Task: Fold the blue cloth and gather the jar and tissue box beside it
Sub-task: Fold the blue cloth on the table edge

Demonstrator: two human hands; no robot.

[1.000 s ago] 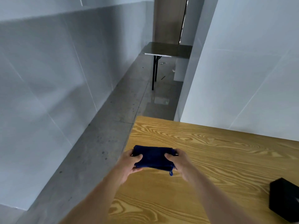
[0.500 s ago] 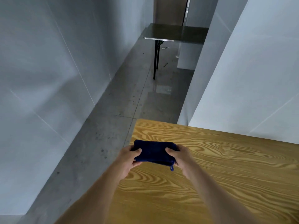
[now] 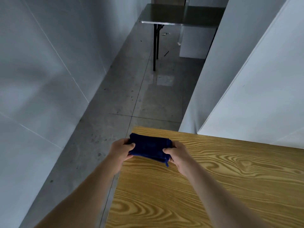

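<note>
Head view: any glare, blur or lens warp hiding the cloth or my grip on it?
Head view: dim, even light; blue cloth sharp, its folds dark; left hand and right hand grip its ends clearly. Wide-angle bends wall lines; pale reflection on floor only.

Bare indoor utility or test space, not a lived-in room: plain white panel walls (image 3: 256, 83) and grey-white tiled partition (image 3: 41, 71) form a narrow corridor over a stained, polished grey concrete floor (image 3: 115, 104). Furniture is minimal: a light wood-grain laminate tabletop (image 3: 213, 186) in the foreground and a dark folding table with thin black metal legs (image 3: 177, 14) at the far end, with a few bits of litter on the floor beneath it. Lighting is dim and cool, no decor visible.
</note>
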